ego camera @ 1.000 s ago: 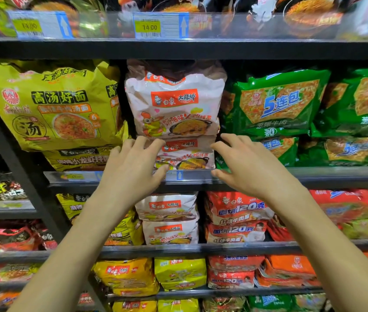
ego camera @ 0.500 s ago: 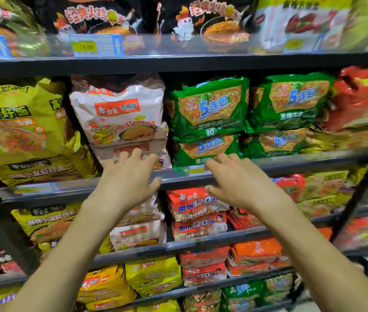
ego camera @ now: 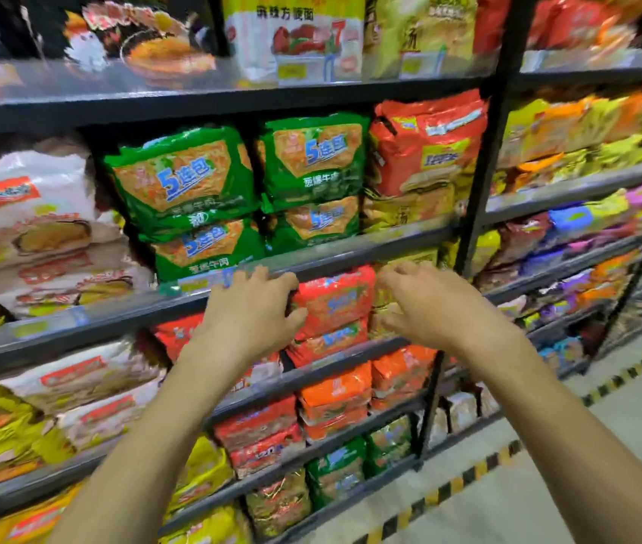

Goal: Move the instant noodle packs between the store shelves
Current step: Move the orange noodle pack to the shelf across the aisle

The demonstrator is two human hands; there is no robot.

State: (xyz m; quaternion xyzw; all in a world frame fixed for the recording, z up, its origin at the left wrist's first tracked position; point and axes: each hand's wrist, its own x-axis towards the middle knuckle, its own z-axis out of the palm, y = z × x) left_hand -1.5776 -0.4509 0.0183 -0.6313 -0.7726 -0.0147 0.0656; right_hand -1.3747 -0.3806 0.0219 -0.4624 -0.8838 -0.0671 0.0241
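Note:
Both my hands are raised in front of a dark metal store shelf rack (ego camera: pixel 350 251) full of instant noodle multipacks. My left hand (ego camera: pixel 250 316) hovers with loosely bent fingers, holding nothing, just left of a stack of red noodle packs (ego camera: pixel 333 304). To the right of that red stack, my right hand (ego camera: pixel 429 304) is also empty, its fingers spread. Green five-pack noodle bags (ego camera: pixel 189 182) stand one shelf above my hands, with white noodle packs (ego camera: pixel 28 214) to their left. The frame is motion-blurred.
An upright black post (ego camera: pixel 484 178) divides this rack from another one to the right holding yellow, orange and purple packs (ego camera: pixel 570 217). Orange packs (ego camera: pixel 335 394) fill the shelf below my hands. A pale floor with a yellow-black striped line (ego camera: pixel 464 480) lies at lower right.
My view and both hands have shifted right along the rack, from the white packs past the green ones to the red stack. Both hands stay empty.

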